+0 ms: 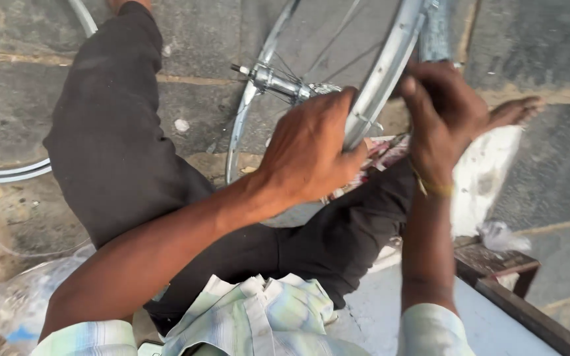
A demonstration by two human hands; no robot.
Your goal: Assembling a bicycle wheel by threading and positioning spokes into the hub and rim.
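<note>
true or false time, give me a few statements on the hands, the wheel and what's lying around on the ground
1. The left hand grips the metal wheel rim. True.
2. The right hand rests flat on the knee, away from the rim. False: it is up at the rim, beside the left hand.
3. The wheel's hub and axle show, with thin spokes running out. True.
4. A thick black tyre covers the rim. False: the rim is bare, shiny metal.
5. A second rim lies on the stone floor at the left. True.
</note>
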